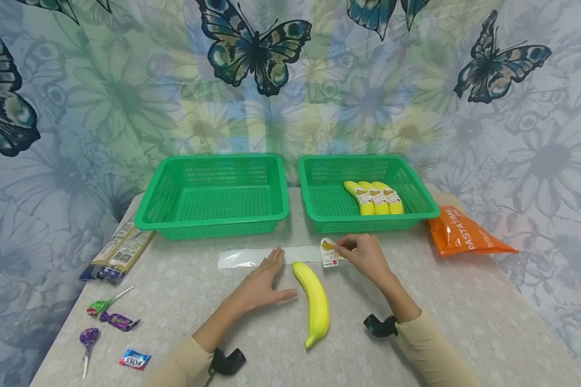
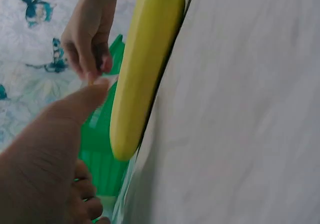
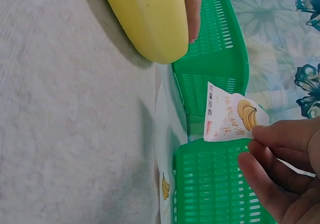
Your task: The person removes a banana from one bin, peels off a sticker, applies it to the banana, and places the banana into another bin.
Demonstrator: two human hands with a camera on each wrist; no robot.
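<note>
A smooth, unblemished yellow banana [image 1: 313,302] lies on the table [image 1: 416,333] between the hands, the left hand [image 1: 263,285] resting flat and open beside it. The right hand [image 1: 365,253] pinches a white banana-printed sticker [image 1: 329,251]. Two green baskets [image 1: 213,196] stand behind; the right one holds three labelled bananas [image 1: 377,198].

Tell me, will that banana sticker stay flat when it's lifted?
Probably not: the sticker looks thin and already curls where the right hand pinches it. It likely weighs almost nothing. Its underside may cling to fingers.
</note>
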